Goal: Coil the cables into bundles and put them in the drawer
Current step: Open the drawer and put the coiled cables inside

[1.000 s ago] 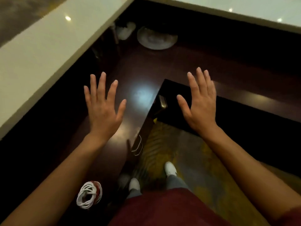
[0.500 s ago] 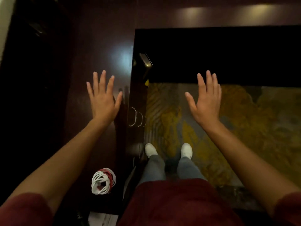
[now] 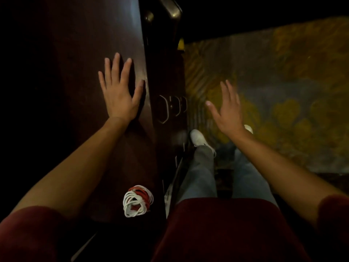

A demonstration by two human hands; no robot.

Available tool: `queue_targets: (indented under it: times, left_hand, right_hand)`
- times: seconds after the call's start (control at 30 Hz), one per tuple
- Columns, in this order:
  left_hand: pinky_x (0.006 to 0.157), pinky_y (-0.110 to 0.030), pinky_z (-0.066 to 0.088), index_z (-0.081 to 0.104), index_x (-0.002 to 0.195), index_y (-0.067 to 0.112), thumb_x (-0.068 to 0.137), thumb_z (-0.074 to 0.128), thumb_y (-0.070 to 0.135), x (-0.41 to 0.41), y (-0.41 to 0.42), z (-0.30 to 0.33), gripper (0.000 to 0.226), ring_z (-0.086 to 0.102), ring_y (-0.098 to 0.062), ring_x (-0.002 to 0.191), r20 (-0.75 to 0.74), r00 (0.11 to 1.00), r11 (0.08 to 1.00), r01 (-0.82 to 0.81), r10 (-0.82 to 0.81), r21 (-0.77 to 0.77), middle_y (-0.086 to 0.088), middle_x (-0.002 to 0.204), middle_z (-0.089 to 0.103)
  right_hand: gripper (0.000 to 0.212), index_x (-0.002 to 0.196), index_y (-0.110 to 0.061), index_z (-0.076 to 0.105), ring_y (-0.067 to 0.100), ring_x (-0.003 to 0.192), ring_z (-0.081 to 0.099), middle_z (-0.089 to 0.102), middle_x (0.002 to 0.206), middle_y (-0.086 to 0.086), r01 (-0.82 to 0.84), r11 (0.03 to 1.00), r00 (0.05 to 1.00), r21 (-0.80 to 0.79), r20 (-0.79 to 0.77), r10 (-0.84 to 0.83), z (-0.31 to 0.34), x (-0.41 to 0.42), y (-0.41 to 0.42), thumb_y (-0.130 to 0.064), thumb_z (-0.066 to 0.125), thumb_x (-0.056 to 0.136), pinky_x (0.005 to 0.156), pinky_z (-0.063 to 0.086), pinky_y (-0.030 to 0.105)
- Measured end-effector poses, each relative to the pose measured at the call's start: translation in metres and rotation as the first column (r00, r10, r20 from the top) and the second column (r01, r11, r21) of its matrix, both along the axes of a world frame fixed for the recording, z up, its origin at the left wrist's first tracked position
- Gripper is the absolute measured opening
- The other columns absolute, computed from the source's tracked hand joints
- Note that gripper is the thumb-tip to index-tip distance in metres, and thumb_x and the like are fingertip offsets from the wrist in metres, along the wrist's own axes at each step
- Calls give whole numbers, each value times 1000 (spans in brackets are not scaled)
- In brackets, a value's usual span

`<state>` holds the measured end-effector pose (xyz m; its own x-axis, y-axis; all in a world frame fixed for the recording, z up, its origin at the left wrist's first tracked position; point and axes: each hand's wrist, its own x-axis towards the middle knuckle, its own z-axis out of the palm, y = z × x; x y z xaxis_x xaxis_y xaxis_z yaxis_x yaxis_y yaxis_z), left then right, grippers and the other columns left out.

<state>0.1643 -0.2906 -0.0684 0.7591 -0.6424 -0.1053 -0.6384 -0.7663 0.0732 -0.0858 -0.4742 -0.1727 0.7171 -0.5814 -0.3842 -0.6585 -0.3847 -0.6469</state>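
Already coiled, white-and-red cable bundle (image 3: pixel 137 201) lies on dark desk (image 3: pixel 79 72) — both hands spread, holding nothing.

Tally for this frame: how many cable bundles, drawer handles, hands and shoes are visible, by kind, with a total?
Cable bundles: 1, the white and red coil on the dark desk top
Drawer handles: 3, stacked down the desk front
Hands: 2, left hand and right hand, both holding nothing
Shoes: 2, one white shoe clear, the other mostly hidden
Total: 8
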Motion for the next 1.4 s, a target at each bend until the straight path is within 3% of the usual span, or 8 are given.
queue_targets:
  times: [0.23,0.5,0.67,0.77,0.87,0.97,1.13,1.4]
  left_hand:
    - [125,-56,10,35,156,24,103,42,51,2,2,-8,59,14,-31,156,12,1000,997,-2,3,-79,-7,167,25]
    - [125,-56,11,40,154,22,101,46,51,4,2,-10,60,18,-34,155,16,1000,995,-5,6,-95,-9,165,29]
    - [125,-54,11,41,153,24,101,47,50,7,4,-14,58,18,-32,155,19,1000,991,-13,15,-132,-6,165,30]
    - [125,-55,12,42,153,23,100,48,52,6,4,-15,61,19,-32,155,17,1000,990,-1,4,-140,-7,164,31]
    - [124,-56,13,41,153,23,98,49,56,6,5,-15,64,19,-33,155,25,1000,992,8,-4,-130,-7,165,31]
    - [125,-56,12,41,153,24,98,49,57,6,5,-15,64,19,-32,155,24,1000,991,6,-3,-133,-6,165,30]
    - [125,-54,11,41,153,25,98,50,58,5,5,-14,64,17,-31,155,7,1000,989,-4,5,-150,-6,165,29]
    - [125,-54,11,40,154,25,99,49,57,3,4,-10,64,16,-30,156,-1,1000,989,-8,8,-147,-7,166,27]
  right_hand:
    - [68,158,-18,32,31,143,42,38,160,12,-98,925,995,367,51,85,-33,64,65,-56,45,103,116,38,45]
    - [40,135,-14,61,28,112,63,67,125,12,-77,786,992,613,-28,119,-40,109,86,-39,53,105,81,41,26]
    - [13,94,-28,65,24,81,66,72,95,8,-9,719,998,695,-33,44,-47,112,87,-33,58,103,76,55,46]
    - [18,109,-23,67,23,80,65,73,104,11,-35,729,997,684,-31,76,-53,110,86,-36,58,102,78,57,46]
    - [25,121,-15,65,13,65,58,67,95,6,-88,769,991,633,-25,134,-45,108,83,-32,54,105,57,48,28]
    - [19,118,-17,62,17,52,57,65,82,5,-96,775,988,625,-33,150,-41,103,77,-28,52,106,43,45,23]
    - [10,98,-24,58,6,43,55,63,82,8,-81,763,994,641,-2,108,-44,84,60,-24,53,106,46,45,26]
    - [17,95,-18,60,-2,39,51,56,65,-1,-42,764,998,644,-12,66,-35,47,30,-23,50,107,50,41,24]
